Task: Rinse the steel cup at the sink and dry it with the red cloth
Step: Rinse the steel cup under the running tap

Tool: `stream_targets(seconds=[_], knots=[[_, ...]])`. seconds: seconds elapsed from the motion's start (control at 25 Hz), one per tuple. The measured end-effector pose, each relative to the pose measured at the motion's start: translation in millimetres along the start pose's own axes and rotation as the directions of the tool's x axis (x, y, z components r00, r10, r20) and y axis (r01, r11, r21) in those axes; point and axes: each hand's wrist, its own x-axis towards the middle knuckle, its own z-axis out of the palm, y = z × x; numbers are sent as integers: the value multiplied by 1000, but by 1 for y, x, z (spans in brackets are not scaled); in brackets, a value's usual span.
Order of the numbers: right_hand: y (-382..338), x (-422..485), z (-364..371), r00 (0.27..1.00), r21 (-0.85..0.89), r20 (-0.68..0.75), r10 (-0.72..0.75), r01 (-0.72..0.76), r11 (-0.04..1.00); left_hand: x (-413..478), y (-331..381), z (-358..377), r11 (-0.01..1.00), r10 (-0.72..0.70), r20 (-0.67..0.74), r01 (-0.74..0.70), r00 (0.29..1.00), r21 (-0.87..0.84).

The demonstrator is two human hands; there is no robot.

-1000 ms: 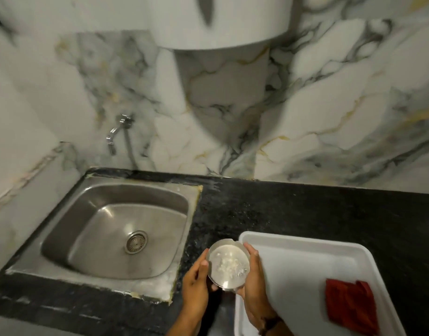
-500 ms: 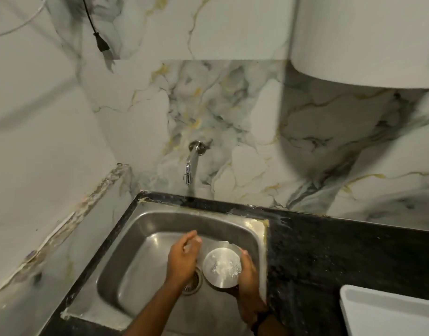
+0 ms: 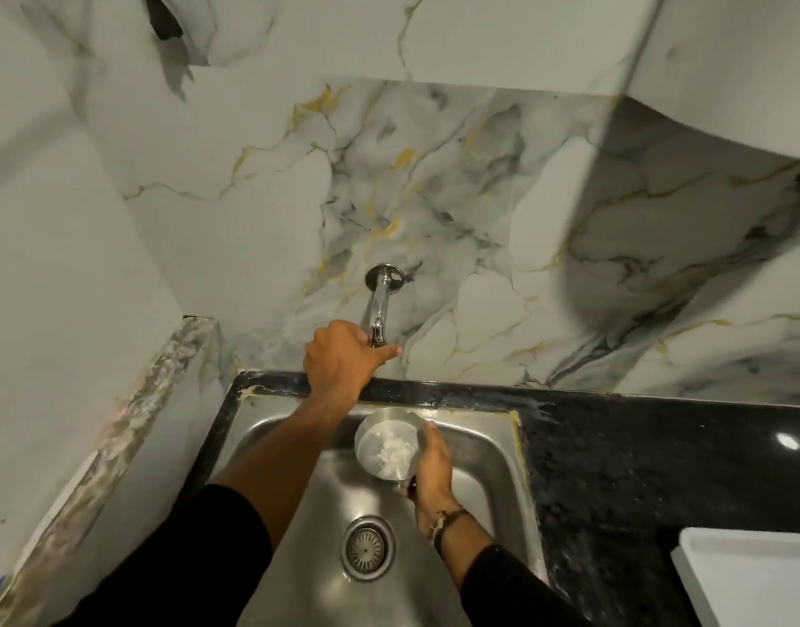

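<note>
The steel cup (image 3: 388,444) is held over the steel sink (image 3: 488,450), mouth up, with white residue in its bottom. My right hand (image 3: 432,475) grips it from the right side. Above it, my left hand (image 3: 341,362) is closed around the end of the chrome wall tap (image 3: 379,305). No water is visible running from the tap. The red cloth is out of view.
The sink drain (image 3: 367,548) lies below the cup. Black granite counter (image 3: 638,468) extends right of the sink, with a corner of the white tray (image 3: 751,576) at the lower right. Marble wall stands behind, and a ledge runs along the left.
My left hand rose from beside the cup to the tap and closed on it. The cup moved from the tray's edge to over the sink, and my view shifted left and closer.
</note>
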Motion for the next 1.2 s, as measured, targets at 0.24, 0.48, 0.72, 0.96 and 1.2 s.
stream_targets(seconds=[0.24, 0.48, 0.72, 0.96, 1.2], knots=[[11, 12, 26, 1000, 47, 1, 5, -5, 999, 15, -2, 4, 998, 6, 73, -1, 997, -68], [14, 34, 33, 1000, 40, -1, -20, 20, 999, 43, -23, -8, 972, 44, 454, 66, 890, -225], [20, 49, 30, 998, 24, -18, -54, 54, 998, 51, -21, -4, 985, -1, 482, 84, 876, -150], [45, 56, 31, 995, -20, -33, -97, 97, 995, 51, -21, 1, 991, -28, 456, 86, 889, -107], [36, 67, 49, 992, 16, -63, -109, 110, 994, 52, -24, 3, 989, -25, 458, 90, 889, -121]])
